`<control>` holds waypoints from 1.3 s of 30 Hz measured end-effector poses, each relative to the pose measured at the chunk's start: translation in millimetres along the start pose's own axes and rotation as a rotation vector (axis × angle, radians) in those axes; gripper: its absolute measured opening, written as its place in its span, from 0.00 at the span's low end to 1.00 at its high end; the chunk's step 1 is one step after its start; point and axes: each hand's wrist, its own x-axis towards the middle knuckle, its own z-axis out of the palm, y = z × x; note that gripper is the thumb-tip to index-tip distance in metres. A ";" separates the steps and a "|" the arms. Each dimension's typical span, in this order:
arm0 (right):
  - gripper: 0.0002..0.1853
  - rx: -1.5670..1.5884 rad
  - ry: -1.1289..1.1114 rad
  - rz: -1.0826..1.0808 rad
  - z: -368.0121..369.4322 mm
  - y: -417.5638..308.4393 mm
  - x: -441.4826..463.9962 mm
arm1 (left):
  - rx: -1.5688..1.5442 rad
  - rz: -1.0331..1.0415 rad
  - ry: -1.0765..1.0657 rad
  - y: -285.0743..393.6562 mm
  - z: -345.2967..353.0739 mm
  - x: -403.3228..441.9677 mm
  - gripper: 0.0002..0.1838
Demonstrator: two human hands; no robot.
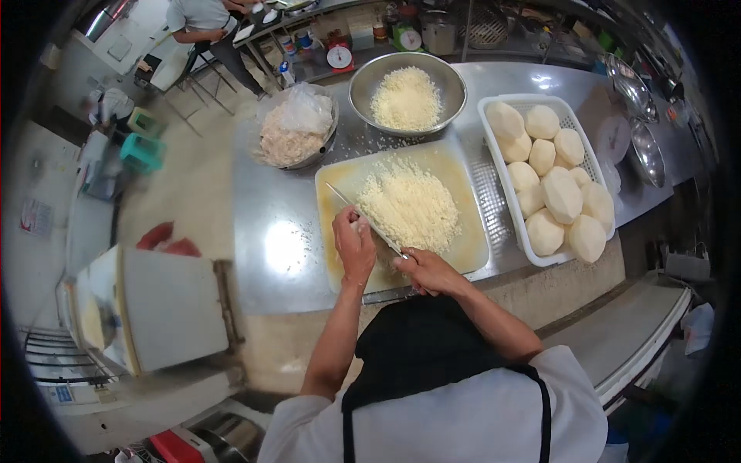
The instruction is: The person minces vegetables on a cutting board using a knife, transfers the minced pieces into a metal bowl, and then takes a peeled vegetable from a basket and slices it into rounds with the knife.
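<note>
Steel knife (384,236) clamped in fingers of right hand (428,272); left hand (354,245) at blade, cannot tell whether fingers grip it. Pale chopped heap (413,202) on cutting board (472,253).

A red scale (338,56) and a green scale (407,37) are placed at the far side, with a metal pot (438,35) set just beside the green one. At the upper left, a standing person (202,21) in a pale top is seen. A teal stool (143,154) is set on the pale floor (185,174). A white box-like unit (174,309) is seen at the left. Shiny metal bowls (647,153) are grouped at the right.
</note>
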 end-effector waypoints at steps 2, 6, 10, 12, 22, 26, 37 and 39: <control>0.31 0.000 -0.010 -0.022 -2.1 5.1 2.9 | 0.071 0.057 0.044 -15.4 -5.6 3.2 0.17; 0.28 -0.048 -0.032 -0.077 -1.9 10.7 5.7 | 0.269 0.256 0.126 -8.4 -21.3 10.8 0.14; 0.27 -0.290 -0.059 -0.116 -13.4 -3.2 2.5 | 0.187 0.320 -0.045 18.4 -12.1 15.1 0.07; 0.32 -0.525 0.028 -0.266 -18.1 -4.2 2.7 | 0.214 0.258 -0.060 17.6 -6.0 14.6 0.07; 0.27 -0.258 -0.009 -0.180 -2.0 31.6 20.2 | 0.179 0.249 0.051 0.2 2.9 3.2 0.10; 0.27 0.020 -0.095 0.010 -1.9 23.2 15.1 | 0.038 0.109 0.135 -5.6 -2.1 8.5 0.16; 0.29 -0.032 -0.036 -0.026 -2.1 18.7 12.6 | 0.450 0.215 -0.144 -63.4 -8.2 3.6 0.13; 0.27 -0.027 -0.062 -0.006 -6.1 25.7 20.9 | 0.443 0.211 -0.140 -53.7 -4.9 5.8 0.10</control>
